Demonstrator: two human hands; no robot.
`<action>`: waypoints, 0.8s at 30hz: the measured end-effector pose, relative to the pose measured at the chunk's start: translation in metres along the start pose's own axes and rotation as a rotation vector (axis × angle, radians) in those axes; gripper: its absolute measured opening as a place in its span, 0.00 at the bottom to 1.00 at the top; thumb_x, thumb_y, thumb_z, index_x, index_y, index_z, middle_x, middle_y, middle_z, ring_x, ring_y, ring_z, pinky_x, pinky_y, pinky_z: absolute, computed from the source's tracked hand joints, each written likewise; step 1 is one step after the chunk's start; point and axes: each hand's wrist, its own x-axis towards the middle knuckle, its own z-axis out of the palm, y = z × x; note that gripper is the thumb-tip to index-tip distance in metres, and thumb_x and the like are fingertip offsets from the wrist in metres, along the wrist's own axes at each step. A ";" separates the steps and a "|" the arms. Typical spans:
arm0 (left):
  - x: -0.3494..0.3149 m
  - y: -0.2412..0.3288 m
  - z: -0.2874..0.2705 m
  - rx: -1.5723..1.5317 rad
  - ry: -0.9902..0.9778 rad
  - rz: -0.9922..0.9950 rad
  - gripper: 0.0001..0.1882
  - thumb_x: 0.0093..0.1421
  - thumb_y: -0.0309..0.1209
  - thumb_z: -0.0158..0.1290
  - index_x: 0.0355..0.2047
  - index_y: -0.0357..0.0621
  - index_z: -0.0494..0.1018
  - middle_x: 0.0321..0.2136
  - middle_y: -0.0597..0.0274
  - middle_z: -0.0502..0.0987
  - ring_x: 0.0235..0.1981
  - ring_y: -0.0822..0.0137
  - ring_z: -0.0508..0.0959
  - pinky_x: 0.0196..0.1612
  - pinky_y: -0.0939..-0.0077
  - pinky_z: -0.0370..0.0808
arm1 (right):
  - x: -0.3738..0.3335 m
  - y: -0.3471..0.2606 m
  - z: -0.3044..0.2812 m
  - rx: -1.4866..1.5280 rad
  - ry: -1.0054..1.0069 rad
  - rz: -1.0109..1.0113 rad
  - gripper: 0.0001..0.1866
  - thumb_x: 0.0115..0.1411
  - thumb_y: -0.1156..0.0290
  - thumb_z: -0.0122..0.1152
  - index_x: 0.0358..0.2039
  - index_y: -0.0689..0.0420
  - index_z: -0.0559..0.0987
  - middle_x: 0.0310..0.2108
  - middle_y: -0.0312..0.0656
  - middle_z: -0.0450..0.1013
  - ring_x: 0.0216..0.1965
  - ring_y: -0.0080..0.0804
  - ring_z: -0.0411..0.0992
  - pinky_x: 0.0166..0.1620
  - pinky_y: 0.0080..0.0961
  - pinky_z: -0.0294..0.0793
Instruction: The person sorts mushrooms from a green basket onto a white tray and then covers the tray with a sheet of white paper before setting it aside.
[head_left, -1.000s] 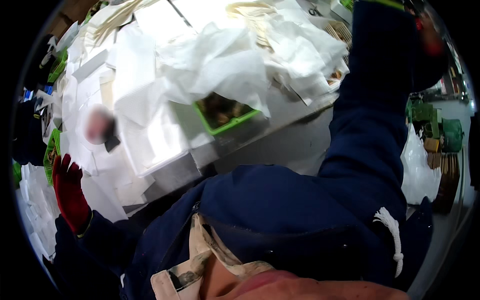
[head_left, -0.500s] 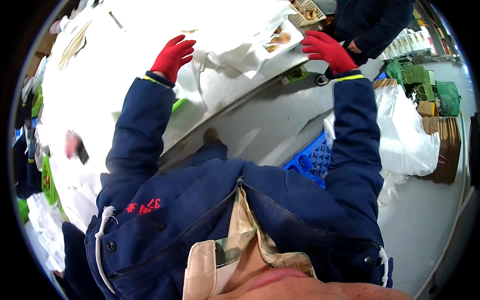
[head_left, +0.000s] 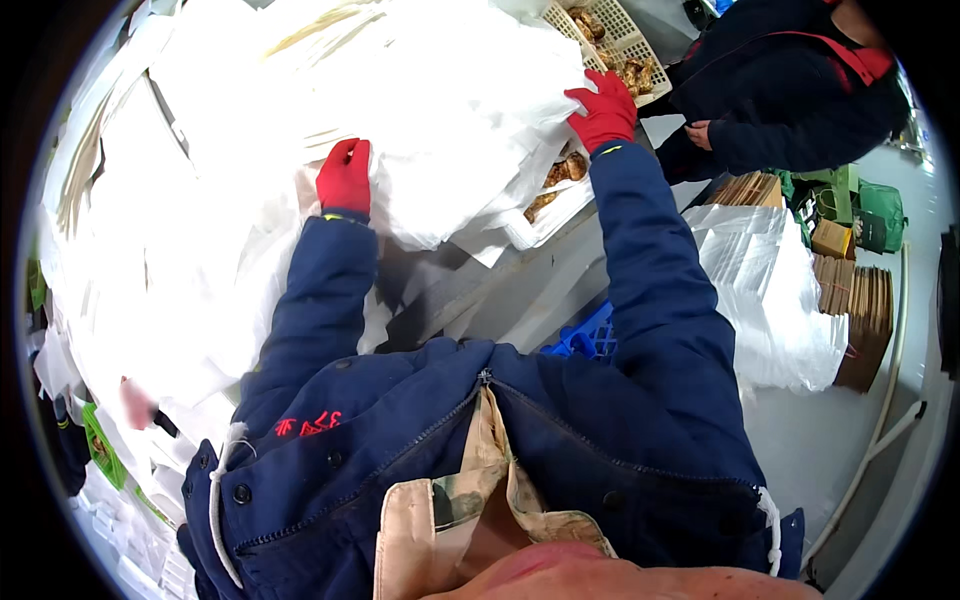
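Note:
A thin white sheet [head_left: 470, 130] spans the space between my two red-gloved hands. My left hand [head_left: 345, 178] is closed at the sheet's left edge, its fingers pinched together. At the sheet's right edge, my right hand [head_left: 606, 108] grips with bent fingers. Beneath the sheet's right part stands a white tray [head_left: 548, 232], mostly covered, with brown mushrooms [head_left: 566, 168] showing at its side. Beyond my right hand, a cream plastic basket [head_left: 645, 98] holds more brown mushrooms.
Several white sheets [head_left: 220, 180] spread over the table. A co-worker in dark clothing [head_left: 790, 90] stands at the far right. Blue crates [head_left: 590, 335] sit below the table edge. Clear plastic wrapping [head_left: 765, 290], flattened cardboard [head_left: 868, 325] and green bags [head_left: 880, 215] fill the right side.
Both hands, spread and lifted before, have come down onto the white sheet and closed on it. My right hand moved left; the sheet now covers more of the tray.

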 end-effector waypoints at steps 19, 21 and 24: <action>-0.046 0.180 -0.001 -1.296 -0.484 -0.404 0.26 0.70 0.43 0.36 0.61 0.40 0.59 0.58 0.58 0.66 0.57 0.60 0.68 0.59 0.67 0.64 | 0.042 -0.101 -0.113 1.519 -0.557 -0.200 0.43 0.48 0.59 0.73 0.59 0.64 0.63 0.55 0.49 0.65 0.57 0.37 0.65 0.54 0.31 0.69; -0.062 0.220 0.028 -1.359 -0.408 -0.218 0.26 0.70 0.42 0.36 0.62 0.40 0.57 0.61 0.60 0.62 0.59 0.60 0.66 0.59 0.62 0.65 | 0.040 -0.096 -0.100 1.572 -0.487 -0.075 0.51 0.43 0.56 0.76 0.61 0.66 0.58 0.57 0.50 0.61 0.58 0.38 0.62 0.54 0.33 0.68; -0.075 0.254 0.060 -1.223 -0.452 -0.086 0.26 0.67 0.35 0.42 0.63 0.40 0.57 0.63 0.58 0.59 0.62 0.59 0.62 0.59 0.58 0.65 | 0.060 -0.059 -0.074 1.720 -0.577 0.197 0.38 0.51 0.62 0.71 0.58 0.64 0.65 0.51 0.48 0.70 0.52 0.34 0.68 0.56 0.29 0.66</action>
